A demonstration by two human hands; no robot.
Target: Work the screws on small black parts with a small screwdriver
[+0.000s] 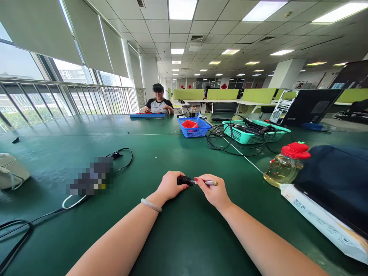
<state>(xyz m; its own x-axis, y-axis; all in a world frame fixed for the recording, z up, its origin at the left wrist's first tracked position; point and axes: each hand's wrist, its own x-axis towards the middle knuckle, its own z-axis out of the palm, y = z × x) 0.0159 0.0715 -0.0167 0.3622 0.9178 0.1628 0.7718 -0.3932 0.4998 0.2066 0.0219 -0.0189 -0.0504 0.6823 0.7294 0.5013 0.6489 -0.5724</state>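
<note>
My left hand [171, 185] is closed around a small black part [184, 180] and steadies it at the green table. Much of that part is hidden under the fingers, so its kind cannot be told. Pinched in my right hand [212, 190] is a slim silver screwdriver [211, 183] with a gold-brown end. It lies nearly level, and its thin shaft points left, with the tip at the black part. Both hands are close together near the middle of the table.
Ahead are a blue basket [194, 130] with a red tray and a green basket [253, 134] of black cables. To the right stand a red-lidded bottle [284, 168] and a white packet [322, 218]. A blurred dark device [93, 176] lies left. Opposite sits a person [158, 103].
</note>
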